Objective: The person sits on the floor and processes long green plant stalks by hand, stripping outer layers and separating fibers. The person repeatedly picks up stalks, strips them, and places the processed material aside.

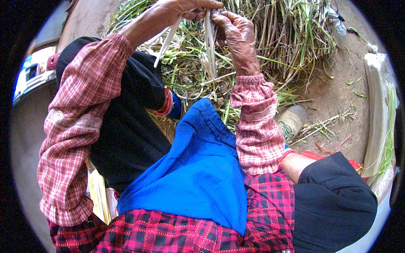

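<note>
Both hands meet at the top of the view, above a heap of cut plant stalks. In the fingers of my left hand (pixel 190 8) is a pale, flat plant strip (pixel 167 44) that slants down to the left. More whitish strips (pixel 209 47) hang between the hands, and my right hand (pixel 237 28) pinches them near their upper ends. The left fingertips reach close to the right thumb and partly hide the hold. Green and dry leaf scraps (pixel 190 76) lie below the hands.
A thick bundle of brownish stalks (pixel 278 41) lies beyond my right hand. At the right stands a long bundle of pale strips (pixel 375 117) with green ones. White plastic (pixel 338 28) lies near the stalks. A blue cloth (pixel 196 177) covers my lap; a shoe (pixel 292 120) rests on the ground.
</note>
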`<state>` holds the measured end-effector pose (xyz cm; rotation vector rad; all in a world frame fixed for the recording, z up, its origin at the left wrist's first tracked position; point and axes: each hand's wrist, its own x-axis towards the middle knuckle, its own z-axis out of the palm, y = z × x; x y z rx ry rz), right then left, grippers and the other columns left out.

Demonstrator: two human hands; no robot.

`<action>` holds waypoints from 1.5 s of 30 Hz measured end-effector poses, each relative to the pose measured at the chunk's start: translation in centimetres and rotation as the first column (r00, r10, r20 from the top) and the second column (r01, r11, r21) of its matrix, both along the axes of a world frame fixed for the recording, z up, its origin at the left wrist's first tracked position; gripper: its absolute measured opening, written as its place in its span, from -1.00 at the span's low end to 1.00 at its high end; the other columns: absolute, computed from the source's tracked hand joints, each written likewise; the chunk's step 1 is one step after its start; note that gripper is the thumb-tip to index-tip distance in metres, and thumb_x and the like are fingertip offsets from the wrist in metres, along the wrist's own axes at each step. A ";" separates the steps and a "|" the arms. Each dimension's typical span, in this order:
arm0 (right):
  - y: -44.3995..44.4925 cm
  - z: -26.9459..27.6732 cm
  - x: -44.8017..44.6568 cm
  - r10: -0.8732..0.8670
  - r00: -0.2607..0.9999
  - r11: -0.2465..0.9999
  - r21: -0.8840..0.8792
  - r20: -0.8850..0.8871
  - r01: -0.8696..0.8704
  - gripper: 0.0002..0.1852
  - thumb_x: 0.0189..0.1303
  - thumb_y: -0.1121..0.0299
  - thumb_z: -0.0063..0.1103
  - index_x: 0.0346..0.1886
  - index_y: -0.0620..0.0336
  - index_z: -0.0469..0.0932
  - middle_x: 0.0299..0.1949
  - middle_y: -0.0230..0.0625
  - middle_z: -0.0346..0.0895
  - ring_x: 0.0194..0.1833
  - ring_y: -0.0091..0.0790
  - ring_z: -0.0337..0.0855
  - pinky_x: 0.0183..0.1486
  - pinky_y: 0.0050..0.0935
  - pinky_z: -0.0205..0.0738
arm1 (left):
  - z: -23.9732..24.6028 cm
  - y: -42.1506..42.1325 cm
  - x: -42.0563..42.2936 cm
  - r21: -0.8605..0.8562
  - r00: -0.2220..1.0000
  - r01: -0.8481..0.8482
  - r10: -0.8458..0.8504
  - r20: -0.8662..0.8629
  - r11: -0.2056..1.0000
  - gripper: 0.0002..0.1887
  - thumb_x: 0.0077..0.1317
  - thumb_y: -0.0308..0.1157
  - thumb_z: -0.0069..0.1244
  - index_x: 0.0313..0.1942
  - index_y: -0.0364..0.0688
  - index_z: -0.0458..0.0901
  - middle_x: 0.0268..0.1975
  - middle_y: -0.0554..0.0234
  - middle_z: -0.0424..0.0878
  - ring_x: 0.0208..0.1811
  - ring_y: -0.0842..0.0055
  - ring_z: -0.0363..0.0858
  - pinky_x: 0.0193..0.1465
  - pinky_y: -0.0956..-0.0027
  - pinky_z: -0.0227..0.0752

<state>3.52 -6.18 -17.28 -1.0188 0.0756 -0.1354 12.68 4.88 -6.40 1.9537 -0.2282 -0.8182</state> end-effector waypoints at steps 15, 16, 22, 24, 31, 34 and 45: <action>-1.1 -2.8 -0.9 0.116 0.993 0.620 0.782 -0.016 -0.060 -0.86 0.32 0.34 -0.01 -0.37 0.15 0.37 -0.59 -0.51 0.26 -0.55 -0.55 0.32 -0.58 -0.59 0.26 | -0.1 2.4 4.2 -0.255 0.969 -0.228 0.193 -0.153 0.940 -0.83 0.25 -0.29 0.07 -0.23 -0.16 0.57 -0.43 0.38 0.60 -0.50 0.72 0.50 -0.53 0.67 0.30; -1.2 -3.3 -1.5 0.122 0.986 0.737 0.675 -0.115 -0.012 -0.88 0.29 0.34 0.01 -0.37 0.10 0.37 -0.61 -0.55 0.24 -0.58 -0.60 0.30 -0.62 -0.62 0.19 | 0.3 2.7 4.8 -0.278 0.965 -0.249 0.212 -0.156 0.928 -0.83 0.25 -0.29 0.06 -0.22 -0.16 0.57 -0.42 0.37 0.60 -0.50 0.72 0.50 -0.52 0.66 0.30; -1.8 -9.0 -3.8 -0.383 0.894 0.663 -0.743 -0.234 0.089 -0.77 0.29 0.30 -0.05 -0.29 0.26 0.53 -0.43 -0.16 0.60 -0.45 -0.31 0.58 -0.42 -0.33 0.50 | 3.8 4.0 8.2 -0.428 0.956 -0.292 0.258 -0.138 0.855 -0.80 0.28 -0.29 0.01 -0.15 -0.16 0.56 -0.38 0.33 0.62 -0.48 0.70 0.51 -0.50 0.64 0.31; -1.6 -6.9 -2.7 -0.288 0.939 0.761 -0.640 -0.187 0.106 -0.71 0.32 0.23 -0.11 -0.17 0.21 0.54 -0.35 -0.16 0.62 -0.30 -0.27 0.64 -0.34 -0.35 0.52 | 4.6 4.6 8.6 -0.467 0.956 -0.295 0.261 -0.136 0.834 -0.79 0.28 -0.29 0.00 -0.13 -0.16 0.55 -0.37 0.32 0.62 -0.48 0.70 0.51 -0.49 0.63 0.32; 2.2 -2.5 -1.7 0.108 0.994 0.893 -0.439 0.010 -0.093 -0.70 0.28 0.20 0.02 -0.32 0.25 0.60 -0.60 -0.39 0.56 -0.52 -0.54 0.52 -0.43 -0.51 0.36 | 4.1 4.1 7.7 -0.476 0.951 -0.309 0.257 -0.172 0.824 -0.75 0.31 -0.29 -0.06 -0.06 -0.16 0.53 -0.33 0.28 0.64 -0.46 0.67 0.51 -0.46 0.59 0.33; 1.5 -2.1 -1.9 -0.005 0.999 0.979 -0.203 -0.051 -0.006 -0.73 0.28 0.29 0.00 -0.42 0.28 0.57 -0.63 -0.37 0.55 -0.57 -0.61 0.49 -0.50 -0.60 0.30 | 2.6 3.3 6.4 -0.441 0.945 -0.323 0.256 -0.205 0.837 -0.73 0.32 -0.29 -0.08 -0.03 -0.16 0.52 -0.31 0.26 0.64 -0.45 0.66 0.52 -0.44 0.58 0.34; 2.0 2.7 -0.7 -0.029 0.999 0.985 -0.167 0.043 0.036 -0.71 0.30 0.30 -0.03 -0.38 0.34 0.57 -0.65 -0.33 0.48 -0.59 -0.61 0.42 -0.56 -0.50 0.30 | 0.1 1.0 -0.9 -0.293 0.989 -0.124 0.096 -0.109 0.948 -0.66 0.36 -0.28 -0.16 0.09 -0.17 0.49 -0.24 0.19 0.67 -0.42 0.63 0.53 -0.40 0.53 0.36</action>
